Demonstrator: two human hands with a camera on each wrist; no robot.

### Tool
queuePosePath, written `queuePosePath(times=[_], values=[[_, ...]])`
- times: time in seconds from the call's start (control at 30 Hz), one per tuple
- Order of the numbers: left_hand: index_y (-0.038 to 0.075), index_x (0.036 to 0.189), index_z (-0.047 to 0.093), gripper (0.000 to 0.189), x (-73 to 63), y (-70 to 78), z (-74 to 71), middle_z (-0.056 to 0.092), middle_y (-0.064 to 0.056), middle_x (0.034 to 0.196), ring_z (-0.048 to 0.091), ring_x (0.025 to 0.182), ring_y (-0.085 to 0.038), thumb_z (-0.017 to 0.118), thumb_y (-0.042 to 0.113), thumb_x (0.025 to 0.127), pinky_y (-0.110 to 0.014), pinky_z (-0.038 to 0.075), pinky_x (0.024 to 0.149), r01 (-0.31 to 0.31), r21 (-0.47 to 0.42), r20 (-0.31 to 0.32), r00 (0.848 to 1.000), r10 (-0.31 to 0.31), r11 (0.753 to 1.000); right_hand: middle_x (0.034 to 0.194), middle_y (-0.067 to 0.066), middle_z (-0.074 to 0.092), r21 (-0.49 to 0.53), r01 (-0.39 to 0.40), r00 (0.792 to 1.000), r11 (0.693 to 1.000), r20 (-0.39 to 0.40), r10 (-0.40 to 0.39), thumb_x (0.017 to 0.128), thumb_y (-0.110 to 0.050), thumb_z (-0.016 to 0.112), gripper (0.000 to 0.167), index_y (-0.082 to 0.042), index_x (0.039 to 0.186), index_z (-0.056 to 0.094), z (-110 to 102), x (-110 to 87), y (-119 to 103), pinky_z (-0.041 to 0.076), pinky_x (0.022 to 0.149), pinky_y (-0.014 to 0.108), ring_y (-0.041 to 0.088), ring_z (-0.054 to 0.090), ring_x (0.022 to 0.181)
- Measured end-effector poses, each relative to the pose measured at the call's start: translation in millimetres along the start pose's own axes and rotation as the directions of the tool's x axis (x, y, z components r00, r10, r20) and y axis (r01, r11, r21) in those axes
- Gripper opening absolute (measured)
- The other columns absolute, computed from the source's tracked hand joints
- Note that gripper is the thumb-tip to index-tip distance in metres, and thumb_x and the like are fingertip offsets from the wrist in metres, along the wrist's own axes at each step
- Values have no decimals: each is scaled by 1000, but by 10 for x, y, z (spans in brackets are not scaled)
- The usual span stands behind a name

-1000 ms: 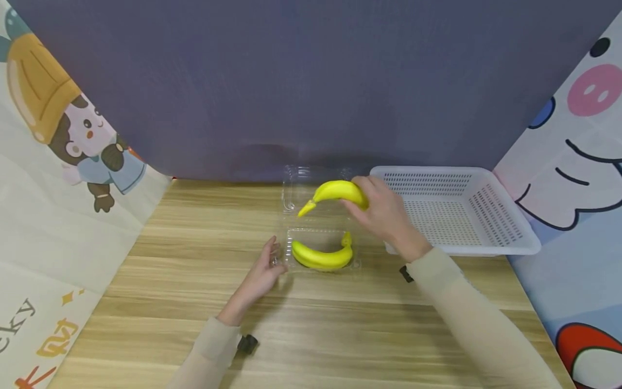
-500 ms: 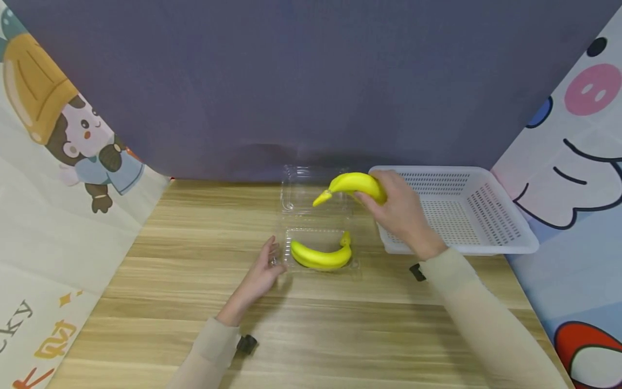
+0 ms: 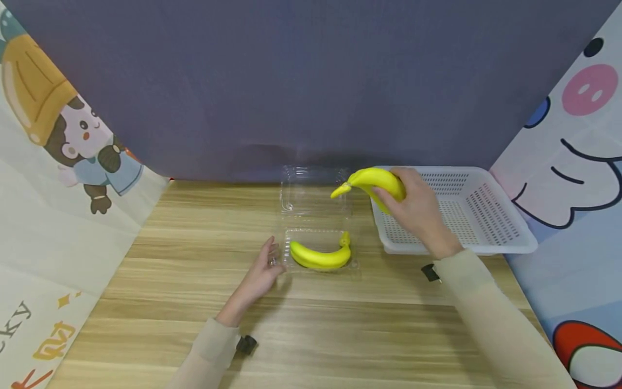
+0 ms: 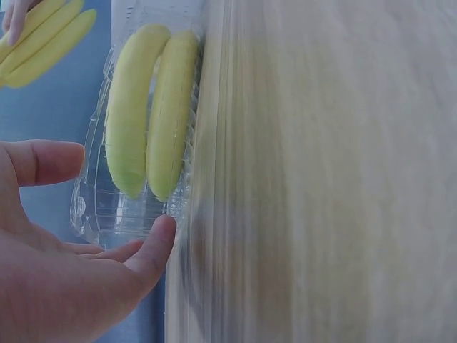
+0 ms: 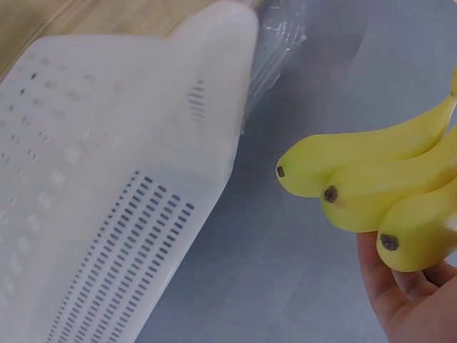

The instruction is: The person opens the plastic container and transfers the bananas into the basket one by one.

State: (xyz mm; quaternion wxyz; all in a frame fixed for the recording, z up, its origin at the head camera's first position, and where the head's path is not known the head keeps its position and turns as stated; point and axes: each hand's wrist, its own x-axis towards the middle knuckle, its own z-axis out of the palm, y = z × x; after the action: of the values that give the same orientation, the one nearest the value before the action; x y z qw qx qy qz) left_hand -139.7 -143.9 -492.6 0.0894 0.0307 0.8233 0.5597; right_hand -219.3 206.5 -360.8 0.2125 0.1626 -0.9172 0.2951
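My right hand [image 3: 420, 208] grips a bunch of yellow bananas [image 3: 376, 182], held up between the clear box and the white basket. The right wrist view shows several fruits of this bunch [image 5: 389, 182] with dark tips, fingers beneath them. A hinged clear plastic box [image 3: 288, 251] lies on the table with its lid [image 3: 313, 200] folded back. Inside it sit joined bananas [image 3: 320, 259], two of them visible side by side in the left wrist view. At the box's left end is my left hand [image 3: 259, 275], fingers extended along its edge, thumb apart from the fingers.
A white perforated plastic basket [image 3: 520, 237] stands on the right side of the wooden table [image 3: 340, 329], its left rim partly under the right hand. Behind the table rises a dark blue-grey panel [image 3: 311, 86]. Printed cartoon sheets flank both sides.
The right hand has carried the banana bunch rightward and slightly toward the back, from over the box's lid to the basket's left rim. The left hand and the box have stayed put.
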Motion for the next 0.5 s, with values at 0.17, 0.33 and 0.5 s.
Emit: queuePosePath(times=[0.17, 0.33, 0.5], values=[[3, 162, 9, 88, 5, -10, 2, 29, -23, 161, 34, 145, -44, 62, 8, 92, -60, 29, 117, 3, 1, -3, 1000, -3, 1000, 120, 18, 62, 26, -57, 998, 998, -6, 58, 98, -40, 66, 52, 0, 131, 58, -53, -15, 73, 45, 73, 46, 31, 54, 90], [2, 162, 9, 87, 11, -21, 6, 28, -24, 161, 34, 144, -45, 61, 8, 92, -62, 29, 117, -6, 1, -1, 1000, 6, 1000, 113, 16, 62, 92, -107, 994, 990, -22, 109, 97, -42, 66, 53, -1, 130, 57, -102, -30, 184, 45, 73, 43, 30, 54, 89], [1, 161, 9, 87, 12, -21, 9, 28, -26, 161, 34, 144, -47, 61, 7, 92, -62, 30, 116, -15, 6, -1, 1000, 15, 1000, 112, 16, 62, 101, -130, 990, 986, -36, 134, 97, -45, 66, 55, -1, 130, 57, -137, -49, 295, 44, 75, 42, 30, 54, 89]])
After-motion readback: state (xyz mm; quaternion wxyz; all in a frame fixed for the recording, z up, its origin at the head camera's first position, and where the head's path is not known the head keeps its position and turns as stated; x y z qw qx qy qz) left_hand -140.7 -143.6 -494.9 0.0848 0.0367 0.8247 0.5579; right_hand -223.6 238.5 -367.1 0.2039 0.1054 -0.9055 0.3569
